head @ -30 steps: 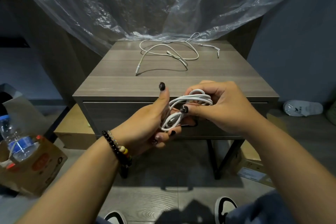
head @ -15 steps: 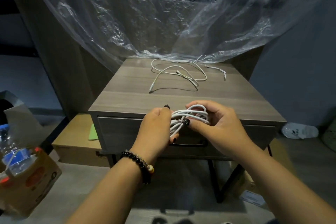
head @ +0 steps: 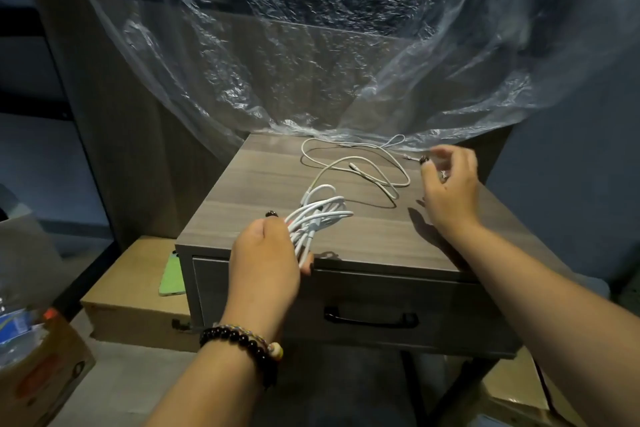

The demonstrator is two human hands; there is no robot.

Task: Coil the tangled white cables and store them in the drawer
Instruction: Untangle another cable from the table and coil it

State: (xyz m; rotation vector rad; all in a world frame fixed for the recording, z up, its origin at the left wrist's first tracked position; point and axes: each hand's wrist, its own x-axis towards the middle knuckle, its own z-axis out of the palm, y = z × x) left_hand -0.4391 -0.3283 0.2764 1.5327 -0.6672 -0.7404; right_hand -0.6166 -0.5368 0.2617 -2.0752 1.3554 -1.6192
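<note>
Head view, left to right. Cardboard box [head: 38,371] with a bottle in it far left, another box [head: 138,309] under the table's left edge with a green card [head: 172,276] on top. My left hand [head: 266,253] has a closed grip on the coil [head: 318,218], one bundle of white loops, held low over the front-left of the table [head: 263,180]; whether the loops touch the wood I can't tell. The bundle's long axis runs from the hand up and right toward the table centre.

Next, the loose cable [head: 360,167]: looks like one, still uncoiled, sprawled across the back half of the table, its long run going left to right, the far loop touching the plastic sheet [head: 311,45]. One plug end lies mid-table, another near the right-back edge.

My right hand [head: 446,184] has an open grip, fingers spread, holding nothing, hovering at the right end of the loose cable. It's clearly the nearer hand; the cable lies to its left and slightly toward the back.

Drawer [head: 346,291] below is closed, one black handle [head: 370,319]. Count: one coil, one loose cable, one drawer. Judgement: second cable pickup is next, storing not started.
</note>
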